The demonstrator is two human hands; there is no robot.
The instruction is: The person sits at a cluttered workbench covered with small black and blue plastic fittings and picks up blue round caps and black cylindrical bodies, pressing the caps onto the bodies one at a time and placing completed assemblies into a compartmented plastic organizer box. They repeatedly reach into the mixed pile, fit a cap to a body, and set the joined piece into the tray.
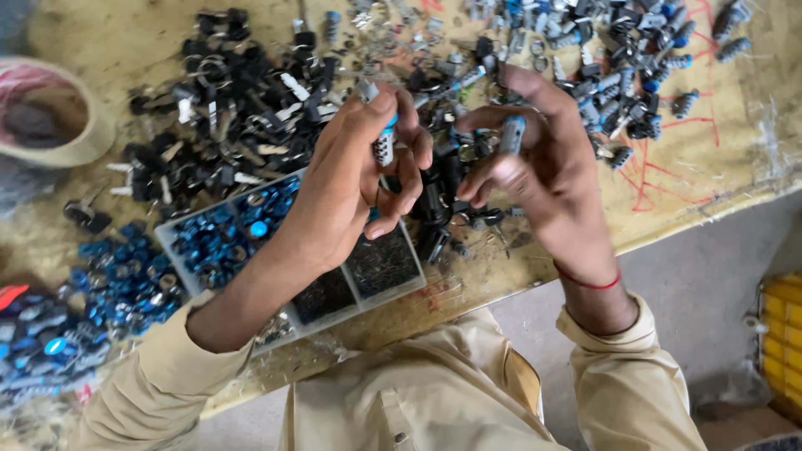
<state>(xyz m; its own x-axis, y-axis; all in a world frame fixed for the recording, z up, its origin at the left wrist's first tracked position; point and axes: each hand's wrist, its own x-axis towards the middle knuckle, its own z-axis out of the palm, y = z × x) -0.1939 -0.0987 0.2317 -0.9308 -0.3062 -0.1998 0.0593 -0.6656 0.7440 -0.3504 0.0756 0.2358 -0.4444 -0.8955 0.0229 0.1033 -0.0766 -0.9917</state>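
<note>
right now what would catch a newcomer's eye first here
Two bare hands meet at the centre: the left hand pinches a small cylindrical part, the right hand a blue-tipped part. Below them sits a compartment tray with blue rings, and black parts heap behind.

The person wears a loose, pale beige shirt point(418, 392) of thin cloth, creased across the chest. It has a button placket running down the front, with a small button showing low on it, and a stitched seam beside that. The sleeves are long; the left sleeve point(159, 376) and the right sleeve point(626, 367) both end partway up the forearm, their cuffs loose and a little rumpled. Around the right wrist sits a thin red thread point(589, 282), tied snug like a bracelet. The hands are bare, no gloves, no rings
</note>
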